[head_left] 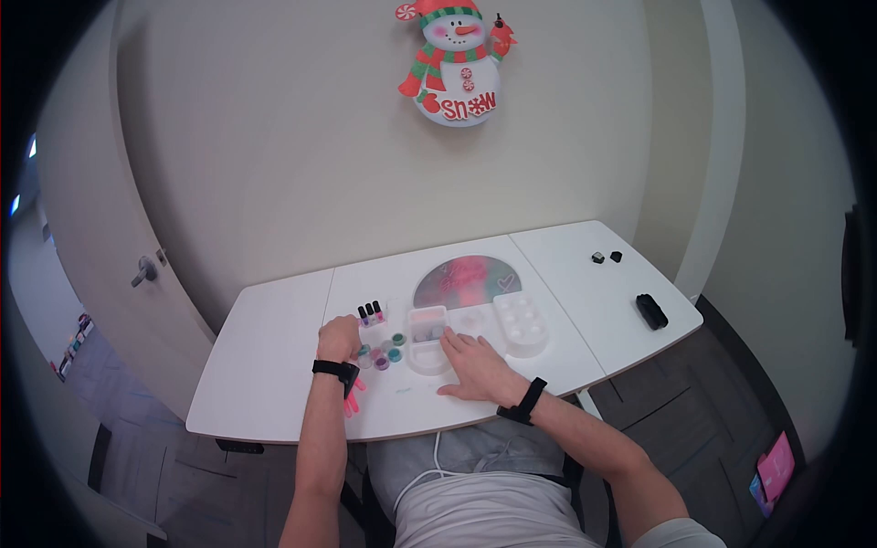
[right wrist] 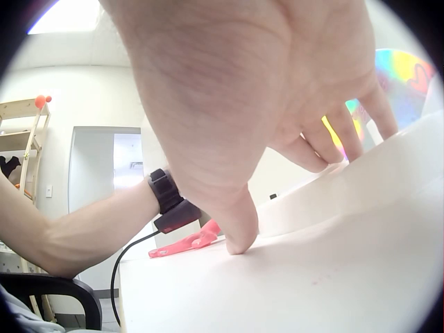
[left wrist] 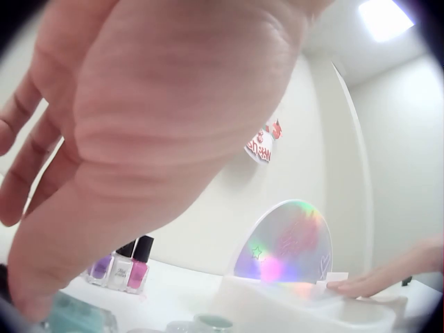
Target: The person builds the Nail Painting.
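My left hand (head_left: 339,338) is low over the table at the left of the small containers. In the left wrist view its thumb overlaps a teal glass container (left wrist: 78,316), while the other visible fingers reach out apart from the thumb. Three nail polish bottles (head_left: 371,314) with black caps stand just beyond that hand. Small glitter pots (head_left: 395,354) in green, teal and purple sit to its right. With spread fingers, my right hand (head_left: 477,367) rests on the edge of a white compartment tray (head_left: 427,363), its thumb (right wrist: 241,236) down on the tabletop.
Behind the tray stands a rounded iridescent panel (head_left: 467,281), with a white tray of round wells (head_left: 522,325) to the right. Pink finger-shaped pieces (head_left: 353,399) lie near my left wrist. A black case (head_left: 651,311) and two small dark items (head_left: 598,258) are farther right.
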Demonstrator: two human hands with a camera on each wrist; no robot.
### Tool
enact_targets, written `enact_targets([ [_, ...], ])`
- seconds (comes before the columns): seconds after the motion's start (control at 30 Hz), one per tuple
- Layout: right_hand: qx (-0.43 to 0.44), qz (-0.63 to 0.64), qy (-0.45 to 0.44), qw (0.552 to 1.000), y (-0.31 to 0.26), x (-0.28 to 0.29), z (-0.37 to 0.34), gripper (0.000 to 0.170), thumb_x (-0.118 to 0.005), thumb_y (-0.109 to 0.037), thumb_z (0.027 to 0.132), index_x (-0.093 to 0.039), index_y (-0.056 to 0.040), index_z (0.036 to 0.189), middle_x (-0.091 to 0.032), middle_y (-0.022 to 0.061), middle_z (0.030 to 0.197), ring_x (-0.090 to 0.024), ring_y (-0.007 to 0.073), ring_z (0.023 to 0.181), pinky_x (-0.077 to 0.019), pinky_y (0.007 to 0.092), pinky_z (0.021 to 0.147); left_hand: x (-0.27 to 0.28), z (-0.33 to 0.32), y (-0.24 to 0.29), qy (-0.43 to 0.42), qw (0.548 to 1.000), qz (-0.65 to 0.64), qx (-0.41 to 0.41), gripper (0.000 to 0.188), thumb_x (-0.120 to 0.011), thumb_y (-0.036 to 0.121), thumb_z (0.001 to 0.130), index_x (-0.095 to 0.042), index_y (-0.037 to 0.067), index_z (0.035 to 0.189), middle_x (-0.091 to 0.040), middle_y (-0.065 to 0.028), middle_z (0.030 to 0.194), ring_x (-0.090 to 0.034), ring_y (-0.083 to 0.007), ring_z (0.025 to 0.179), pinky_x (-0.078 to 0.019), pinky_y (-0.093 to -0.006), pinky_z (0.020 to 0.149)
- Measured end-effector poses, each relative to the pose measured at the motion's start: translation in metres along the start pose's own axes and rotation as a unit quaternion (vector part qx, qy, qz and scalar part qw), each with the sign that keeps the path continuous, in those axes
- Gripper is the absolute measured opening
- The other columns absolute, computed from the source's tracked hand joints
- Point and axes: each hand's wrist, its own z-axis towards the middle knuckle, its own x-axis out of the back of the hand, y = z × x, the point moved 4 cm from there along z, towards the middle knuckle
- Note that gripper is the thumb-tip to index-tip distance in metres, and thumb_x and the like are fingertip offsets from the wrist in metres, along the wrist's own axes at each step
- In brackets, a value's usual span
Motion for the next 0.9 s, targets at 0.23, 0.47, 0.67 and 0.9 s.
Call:
enact_targets([
  [0.23,0.008,-0.003,0.009,1.0,0.002,-0.004,0.0,0.104,-0.087,-0.052,0.087,-0.043,0.0121,0.157,-0.044,0.0316,0.166,-0.052,0.0418,0.149,-0.05,0.0587,0.115,0.014,-0.003,0.01,0.093,0.993,-0.055,-0.037,0.022,-0.084,0.004,0.073,-0.084,0.004,0.095,-0.082,-0.0215,0.094,-0.082,-0.0381,0.094,-0.066,-0.046,0.085],
  [0.47,0.008,0.001,0.015,1.0,0.0,0.0,-0.001,0.104,-0.088,-0.05,0.086,-0.043,0.0118,0.157,-0.045,0.0313,0.166,-0.053,0.0418,0.148,-0.0503,0.0569,0.115,0.076,-0.055,0.06,0.133,0.952,-0.219,-0.167,0.01,-0.083,0.005,0.076,-0.082,0.0,0.085,-0.081,-0.0195,0.084,-0.08,-0.0337,0.082,-0.0648,-0.0413,0.079],
  [0.67,0.011,0.034,0.006,0.999,0.007,0.0,0.002,0.108,-0.091,-0.049,0.082,-0.042,0.0103,0.158,-0.048,0.0306,0.164,-0.055,0.0414,0.147,-0.0503,0.056,0.115,0.059,-0.071,0.111,0.037,0.918,-0.287,-0.271,0.02,-0.086,0.008,0.08,-0.083,-0.003,0.097,-0.081,-0.0172,0.086,-0.078,-0.0264,0.077,-0.0625,-0.037,0.076],
  [0.9,0.005,0.051,-0.016,0.999,0.005,0.002,0.002,0.116,-0.093,-0.048,0.08,-0.036,0.008,0.164,-0.043,0.0316,0.167,-0.049,0.0419,0.152,-0.0485,0.0616,0.118,0.024,-0.051,0.131,0.097,0.903,-0.301,-0.29,0.019,-0.087,0.009,0.078,-0.082,-0.002,0.094,-0.08,-0.0176,0.084,-0.078,-0.0292,0.08,-0.0621,-0.039,0.077],
])
